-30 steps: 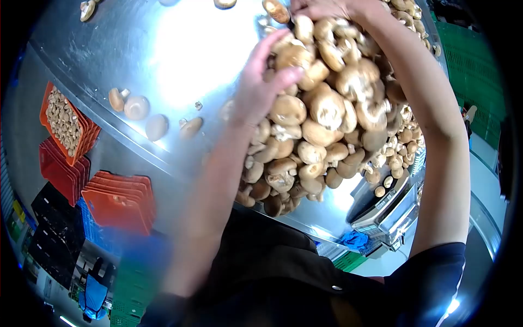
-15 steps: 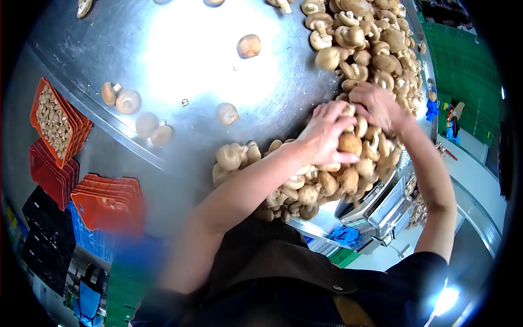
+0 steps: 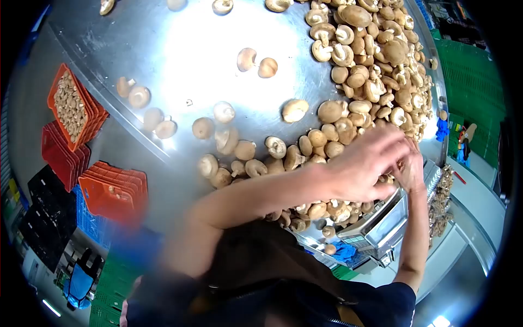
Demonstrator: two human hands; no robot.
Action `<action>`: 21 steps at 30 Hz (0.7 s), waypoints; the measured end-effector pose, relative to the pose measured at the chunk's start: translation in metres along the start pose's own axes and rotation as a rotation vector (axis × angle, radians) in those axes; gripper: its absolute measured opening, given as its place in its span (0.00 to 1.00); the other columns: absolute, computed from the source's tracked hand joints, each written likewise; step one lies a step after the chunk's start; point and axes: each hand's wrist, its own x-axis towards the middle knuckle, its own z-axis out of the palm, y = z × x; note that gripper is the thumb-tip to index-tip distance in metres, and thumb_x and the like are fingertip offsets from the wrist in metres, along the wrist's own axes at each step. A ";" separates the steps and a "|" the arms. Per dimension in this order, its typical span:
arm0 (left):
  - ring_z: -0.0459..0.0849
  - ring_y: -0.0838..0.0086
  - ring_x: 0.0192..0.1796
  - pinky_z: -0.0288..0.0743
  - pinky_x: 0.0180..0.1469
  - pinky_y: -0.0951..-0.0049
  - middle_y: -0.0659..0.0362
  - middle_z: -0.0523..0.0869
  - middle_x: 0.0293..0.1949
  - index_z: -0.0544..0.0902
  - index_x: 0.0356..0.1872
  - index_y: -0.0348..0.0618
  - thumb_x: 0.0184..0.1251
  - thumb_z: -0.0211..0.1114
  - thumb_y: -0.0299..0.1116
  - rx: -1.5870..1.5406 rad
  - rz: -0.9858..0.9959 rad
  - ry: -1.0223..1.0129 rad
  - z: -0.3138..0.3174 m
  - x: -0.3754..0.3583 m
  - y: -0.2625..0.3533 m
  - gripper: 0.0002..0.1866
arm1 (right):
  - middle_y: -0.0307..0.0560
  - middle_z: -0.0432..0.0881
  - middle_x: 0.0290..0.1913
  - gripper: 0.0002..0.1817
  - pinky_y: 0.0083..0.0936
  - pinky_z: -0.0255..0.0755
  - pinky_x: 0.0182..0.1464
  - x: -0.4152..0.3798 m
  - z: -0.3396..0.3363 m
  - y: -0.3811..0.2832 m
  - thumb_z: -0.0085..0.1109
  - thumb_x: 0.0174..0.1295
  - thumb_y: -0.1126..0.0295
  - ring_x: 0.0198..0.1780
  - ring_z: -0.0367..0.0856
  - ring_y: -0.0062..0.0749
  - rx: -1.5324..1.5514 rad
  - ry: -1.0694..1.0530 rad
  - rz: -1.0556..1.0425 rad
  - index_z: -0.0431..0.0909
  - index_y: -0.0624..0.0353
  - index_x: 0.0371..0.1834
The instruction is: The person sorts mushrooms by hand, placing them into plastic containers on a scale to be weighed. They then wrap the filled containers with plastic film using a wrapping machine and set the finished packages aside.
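Observation:
My left hand [image 3: 362,163] reaches across the mushroom heap [image 3: 354,79], its fingers curled in toward my right hand [image 3: 411,166]. The two hands meet over the heap's right side, close to a scale [image 3: 384,220]. Bent fingers on my right hand close round something small, mostly hidden between the hands. What my left fingertips hold cannot be made out either. Brown mushrooms lie beneath and around both hands, and a looser band of them [image 3: 256,168] spreads left above my left forearm.
Scattered mushrooms [image 3: 295,110] dot the metal table [image 3: 109,60]. Left of it stand an orange crate of mushroom pieces [image 3: 70,106], red crates [image 3: 62,155] and orange crates [image 3: 114,191]. A blue cloth [image 3: 343,252] lies beside the scale. Green crates [image 3: 468,82] are at the right.
Both hands have moved right and down, toward the scale. My left hand's spread fingers have curled. Several more mushrooms now lie loose on the metal left of the heap.

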 end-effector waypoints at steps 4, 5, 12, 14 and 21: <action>0.73 0.62 0.65 0.67 0.66 0.62 0.50 0.76 0.61 0.73 0.64 0.42 0.54 0.72 0.31 0.196 -0.357 0.459 -0.160 -0.055 -0.011 0.32 | 0.49 0.82 0.48 0.09 0.41 0.74 0.56 0.044 0.023 -0.128 0.61 0.51 0.75 0.54 0.79 0.46 0.350 0.320 -0.287 0.80 0.58 0.37; 0.72 0.61 0.66 0.66 0.67 0.61 0.49 0.75 0.63 0.74 0.63 0.43 0.58 0.69 0.39 0.480 -0.390 0.511 -0.206 -0.072 -0.014 0.30 | 0.49 0.81 0.50 0.10 0.41 0.73 0.57 0.058 0.036 -0.163 0.63 0.50 0.75 0.55 0.78 0.47 0.496 0.326 -0.447 0.79 0.57 0.37; 0.69 0.49 0.65 0.64 0.66 0.56 0.41 0.73 0.62 0.79 0.54 0.40 0.62 0.63 0.50 1.368 -0.692 0.116 -0.334 -0.183 -0.020 0.26 | 0.46 0.76 0.49 0.25 0.40 0.63 0.56 0.157 0.103 -0.329 0.67 0.50 0.50 0.55 0.71 0.37 0.293 0.144 -0.762 0.79 0.57 0.43; 0.76 0.55 0.58 0.71 0.60 0.60 0.48 0.78 0.54 0.83 0.47 0.42 0.61 0.66 0.47 1.357 -0.688 0.100 -0.308 -0.194 -0.009 0.21 | 0.43 0.76 0.44 0.28 0.39 0.62 0.56 0.158 0.111 -0.335 0.65 0.51 0.43 0.55 0.70 0.34 0.146 -0.068 -0.734 0.81 0.55 0.44; 0.79 0.57 0.48 0.79 0.46 0.62 0.51 0.76 0.45 0.80 0.46 0.45 0.45 0.77 0.38 0.850 -0.609 -0.020 -0.157 -0.228 0.001 0.25 | 0.41 0.80 0.52 0.29 0.37 0.59 0.62 0.076 0.124 -0.266 0.65 0.50 0.43 0.61 0.69 0.36 0.194 -0.391 -0.710 0.82 0.52 0.49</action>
